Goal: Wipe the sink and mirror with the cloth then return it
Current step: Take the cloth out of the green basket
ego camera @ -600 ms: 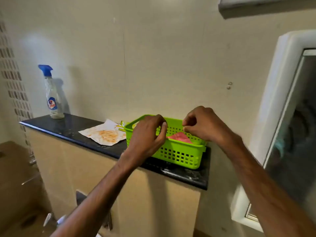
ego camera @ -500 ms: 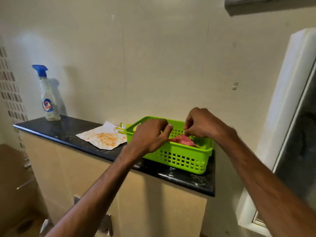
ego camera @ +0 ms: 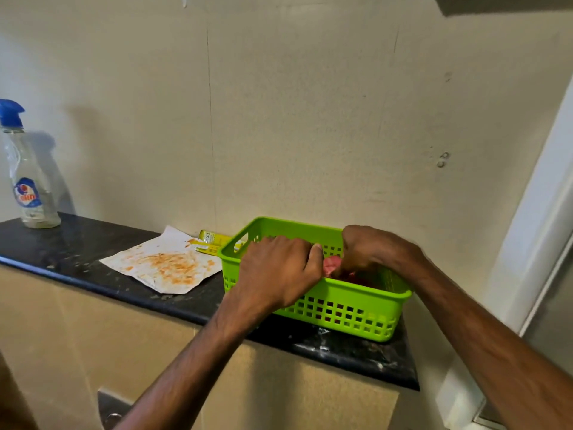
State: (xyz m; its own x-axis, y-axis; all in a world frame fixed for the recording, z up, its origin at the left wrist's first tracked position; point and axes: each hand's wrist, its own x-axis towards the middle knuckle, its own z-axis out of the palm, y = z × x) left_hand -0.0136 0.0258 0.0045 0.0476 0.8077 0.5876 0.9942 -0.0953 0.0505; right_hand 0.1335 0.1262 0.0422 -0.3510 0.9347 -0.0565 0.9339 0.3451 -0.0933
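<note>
A lime-green plastic basket (ego camera: 344, 311) stands on the black stone ledge (ego camera: 93, 252) against the wall. Inside it lies a pink-red cloth (ego camera: 331, 264), mostly hidden by my hands. My left hand (ego camera: 279, 268) reaches over the basket's front rim, its fingers curled onto the cloth. My right hand (ego camera: 369, 249) is inside the basket and pinches the same cloth from the right. The sink is out of view; a white frame at the right edge (ego camera: 539, 228) may be the mirror's.
A stained paper sheet (ego camera: 161, 265) lies left of the basket, with a yellow sachet (ego camera: 214, 240) behind it. A spray bottle with a blue trigger (ego camera: 28, 178) stands at the ledge's far left. Beige panels run below the ledge.
Both hands have dropped lower into the basket and closed together on the cloth. The camera has moved closer and shifted left.
</note>
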